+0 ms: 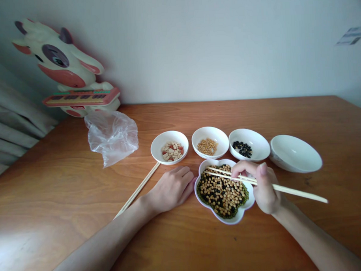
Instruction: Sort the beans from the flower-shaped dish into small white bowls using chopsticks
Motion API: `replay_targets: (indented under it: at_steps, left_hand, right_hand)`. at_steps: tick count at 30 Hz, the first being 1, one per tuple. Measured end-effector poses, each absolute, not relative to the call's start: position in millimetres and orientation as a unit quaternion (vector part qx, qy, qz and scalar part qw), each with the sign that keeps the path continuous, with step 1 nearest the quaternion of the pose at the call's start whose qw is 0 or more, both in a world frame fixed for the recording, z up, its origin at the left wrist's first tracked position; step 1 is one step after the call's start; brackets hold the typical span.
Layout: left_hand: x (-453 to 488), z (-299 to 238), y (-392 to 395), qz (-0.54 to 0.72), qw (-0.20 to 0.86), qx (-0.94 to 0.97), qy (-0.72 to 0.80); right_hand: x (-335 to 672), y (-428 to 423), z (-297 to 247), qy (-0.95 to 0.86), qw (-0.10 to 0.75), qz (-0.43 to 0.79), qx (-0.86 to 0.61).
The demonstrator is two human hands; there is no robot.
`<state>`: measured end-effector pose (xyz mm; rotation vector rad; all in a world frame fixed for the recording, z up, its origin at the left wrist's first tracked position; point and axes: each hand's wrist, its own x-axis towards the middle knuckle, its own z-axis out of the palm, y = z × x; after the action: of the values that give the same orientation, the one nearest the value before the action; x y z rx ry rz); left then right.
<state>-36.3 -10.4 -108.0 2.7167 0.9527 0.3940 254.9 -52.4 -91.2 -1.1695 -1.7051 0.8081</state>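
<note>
Between my hands sits a flower-shaped bowl (231,220) with a lilac rim, filled with soybeans (229,189), black beans and small green beans. A pair of wooden chopsticks (297,192) is gripped in my right hand (267,189), above the bowl's right side. Their tips are close together over the beans at the far left; whether a bean is between them is too small to tell. My left hand (170,188) rests on the table, fingers curled, fingertips at the bowl's left rim. Those fingertips are partly hidden.
Behind stand white bowls: one with flat pale and reddish seeds (172,151), one with soybeans (207,147), one with black beans (242,149), and an empty bowl (296,153). Another chopstick pair (137,189) lies left. Farther back are a plastic bag (112,134) and cow toy (68,72).
</note>
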Motion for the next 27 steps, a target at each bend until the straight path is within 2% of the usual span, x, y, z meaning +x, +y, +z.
replay_targets:
  at_steps: [7,27]
  left_hand:
    - [-36.0,-107.6,-9.7,0.132,0.122,0.928,0.326]
    - [-36.6,-107.3,-9.7,0.129,0.133,0.927,0.327]
  right_hand:
    - [255.5,-53.1,-90.6,-0.711,0.435,0.304,-0.461]
    - [262.5,-55.3,-92.5,-0.695,0.492,0.292,-0.436]
